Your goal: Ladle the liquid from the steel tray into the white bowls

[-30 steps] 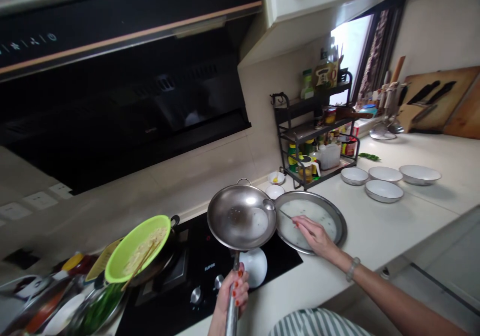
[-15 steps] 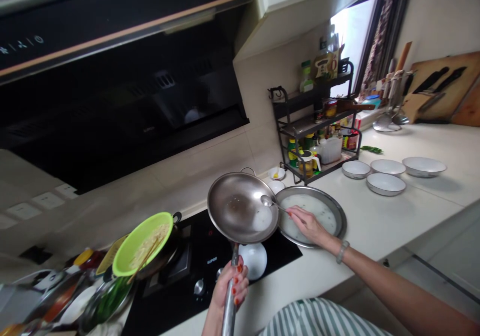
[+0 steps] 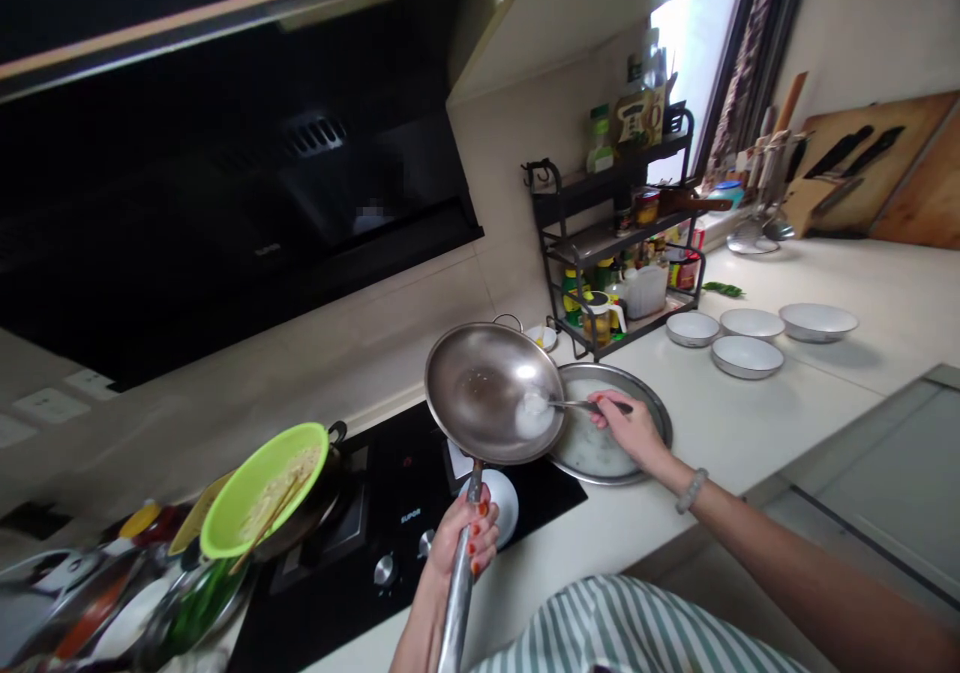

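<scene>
My left hand (image 3: 466,535) is wrapped round the long metal handle of a wok (image 3: 480,393), which is held tilted above the stove. A small pool of cloudy white liquid (image 3: 534,418) lies low on the wok's right side. My right hand (image 3: 628,425) grips a metal spoon (image 3: 576,406); its bowl is down in that liquid and partly hidden. Under the right hand stands a wide metal basin (image 3: 667,423) of whitish liquid with dark bits, its left edge behind the wok. A white bowl (image 3: 506,505) shows below the wok, partly covered by it.
The black stove (image 3: 360,553) lies below. To the left, a green basket (image 3: 225,513) holds pale food and chopsticks, near a dish of green vegetables (image 3: 199,608). A black spice rack (image 3: 592,248) stands behind the basin. Several white bowls (image 3: 748,358) sit on the right counter.
The spoon has gone from above the wok's liquid down into it, with my right hand turning over its handle. The whole view has shifted slightly. My left hand keeps its hold on the wok.
</scene>
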The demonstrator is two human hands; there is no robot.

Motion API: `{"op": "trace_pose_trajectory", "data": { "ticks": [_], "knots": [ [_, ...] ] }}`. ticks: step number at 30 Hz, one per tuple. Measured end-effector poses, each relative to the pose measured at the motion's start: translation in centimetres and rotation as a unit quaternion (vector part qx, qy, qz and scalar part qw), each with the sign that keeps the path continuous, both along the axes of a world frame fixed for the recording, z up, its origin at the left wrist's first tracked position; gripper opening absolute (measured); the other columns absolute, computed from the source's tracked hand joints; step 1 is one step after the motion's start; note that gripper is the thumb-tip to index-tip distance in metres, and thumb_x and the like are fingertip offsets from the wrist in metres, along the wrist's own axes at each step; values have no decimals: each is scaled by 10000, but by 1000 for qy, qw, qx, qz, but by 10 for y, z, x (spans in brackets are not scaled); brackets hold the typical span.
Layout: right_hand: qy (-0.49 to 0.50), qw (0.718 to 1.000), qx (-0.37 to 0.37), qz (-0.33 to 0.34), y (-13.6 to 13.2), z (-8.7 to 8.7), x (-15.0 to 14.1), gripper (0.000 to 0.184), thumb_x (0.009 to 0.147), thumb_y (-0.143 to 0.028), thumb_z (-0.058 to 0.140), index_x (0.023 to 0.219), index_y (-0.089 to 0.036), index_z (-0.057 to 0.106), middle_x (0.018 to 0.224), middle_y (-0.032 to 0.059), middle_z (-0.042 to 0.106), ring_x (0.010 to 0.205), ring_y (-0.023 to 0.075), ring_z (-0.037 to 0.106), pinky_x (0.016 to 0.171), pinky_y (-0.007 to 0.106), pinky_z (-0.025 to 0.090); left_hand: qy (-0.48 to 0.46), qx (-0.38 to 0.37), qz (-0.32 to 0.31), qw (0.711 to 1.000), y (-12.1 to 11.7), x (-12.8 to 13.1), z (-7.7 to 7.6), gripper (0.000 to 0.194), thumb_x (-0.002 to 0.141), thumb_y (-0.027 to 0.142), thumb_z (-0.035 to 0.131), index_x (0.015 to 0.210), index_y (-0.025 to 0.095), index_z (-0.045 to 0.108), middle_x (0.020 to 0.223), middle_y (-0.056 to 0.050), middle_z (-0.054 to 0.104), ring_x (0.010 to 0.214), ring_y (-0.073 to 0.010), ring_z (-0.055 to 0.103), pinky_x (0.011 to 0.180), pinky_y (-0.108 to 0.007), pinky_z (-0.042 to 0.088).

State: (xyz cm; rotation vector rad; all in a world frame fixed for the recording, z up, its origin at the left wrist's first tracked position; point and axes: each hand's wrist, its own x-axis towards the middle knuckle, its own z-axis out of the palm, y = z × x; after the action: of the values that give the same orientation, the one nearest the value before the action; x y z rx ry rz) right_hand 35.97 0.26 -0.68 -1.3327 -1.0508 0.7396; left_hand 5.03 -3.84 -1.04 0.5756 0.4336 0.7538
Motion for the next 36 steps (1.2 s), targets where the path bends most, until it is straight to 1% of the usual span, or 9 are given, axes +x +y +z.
{"op": "trace_pose_trajectory", "data": {
  "ticks": [8,17,21,25,27,29,31,33,36],
  "knots": [
    [126,990,-17,-58,-5,7,15,151,726,-288,586,744,-167,675,680,81,704,528,178,644,487,280,537,-14,5,-15,1000,5,4,-15,205,775,231,653,807,192,454,527,97,287,330,-6,161,288,-111,243],
    [166,982,-19,-84,-31,31,53,142,713,-253,599,752,-153,691,629,69,682,535,174,634,487,264,524,-4,1,-13,1000,2,-5,2,100,835,190,596,845,176,498,562,79,327,360,-13,242,317,-121,305],
    [69,992,-1,-108,-42,17,73,180,763,-308,584,802,-168,690,675,71,691,551,180,634,529,285,542,1,7,-7,1000,3,-8,1,99,833,195,595,843,178,497,556,81,319,358,-16,227,314,-121,311],
    [-109,992,12,-65,-51,-18,79,234,839,-324,519,899,-161,676,704,72,687,575,188,642,551,297,548,-14,13,13,1000,3,-8,-9,126,804,200,614,836,179,494,534,92,297,344,-8,157,285,-110,267],
    [-234,969,82,-16,-58,-34,78,216,869,-295,501,931,-172,668,808,84,689,661,189,654,600,295,551,-11,13,18,1000,2,-7,-12,134,798,199,617,833,180,489,530,96,292,341,-5,143,280,-107,263],
    [-354,921,156,47,-64,-41,75,201,894,-243,488,965,-180,665,859,96,676,764,199,655,677,304,548,-5,15,24,1000,2,-7,-12,133,797,194,614,830,180,487,528,99,291,340,-4,138,279,-106,268],
    [-438,869,214,84,-69,-39,72,216,905,-181,474,1022,-185,656,871,99,668,826,209,645,745,327,539,2,15,24,1000,0,-6,-10,122,797,182,607,827,179,489,525,99,293,338,-4,144,282,-108,281],
    [-470,841,254,83,-71,-28,67,257,901,-132,473,1095,-189,632,901,98,667,861,216,639,794,353,528,11,12,18,1000,-1,-6,-6,110,798,168,598,819,178,490,518,97,300,335,-7,160,284,-112,295],
    [-421,861,281,53,-63,-6,54,300,897,-112,478,1159,-195,598,962,106,657,889,216,633,798,351,522,23,7,10,1000,-2,-5,-2,103,797,144,585,804,179,489,514,89,328,332,-13,186,284,-120,308]
  ]
}}
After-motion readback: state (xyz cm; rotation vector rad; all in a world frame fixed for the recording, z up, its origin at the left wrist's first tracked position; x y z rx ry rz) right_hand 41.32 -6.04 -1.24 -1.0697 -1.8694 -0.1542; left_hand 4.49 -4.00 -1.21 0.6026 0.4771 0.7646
